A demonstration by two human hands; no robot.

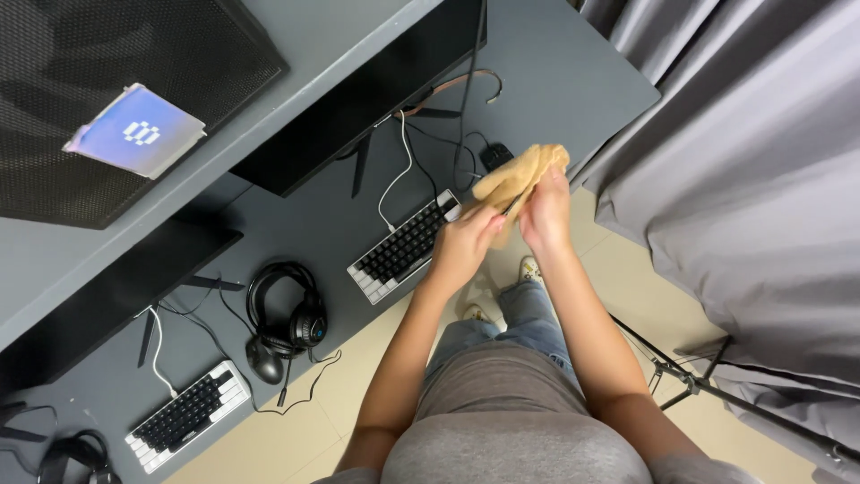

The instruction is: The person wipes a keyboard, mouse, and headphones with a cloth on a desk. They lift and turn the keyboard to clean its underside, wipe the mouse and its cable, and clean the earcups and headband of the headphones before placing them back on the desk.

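Observation:
Both my hands hold a crumpled tan cloth (520, 173) in the air above the front edge of the grey desk (555, 81). My left hand (466, 242) grips its lower end, just right of a small black-and-white keyboard (403, 246). My right hand (546, 211) grips the cloth from the right side, fingers curled around it. A thin dark item shows between the hands; I cannot tell what it is.
A black monitor (358, 99) stands behind the keyboard, with a dark mouse (495, 156) and cables beside it. Further left lie black headphones (285, 314), a second keyboard (186, 415) and another monitor (107, 300). Grey curtains (752, 179) and a tripod leg (717, 390) are on the right.

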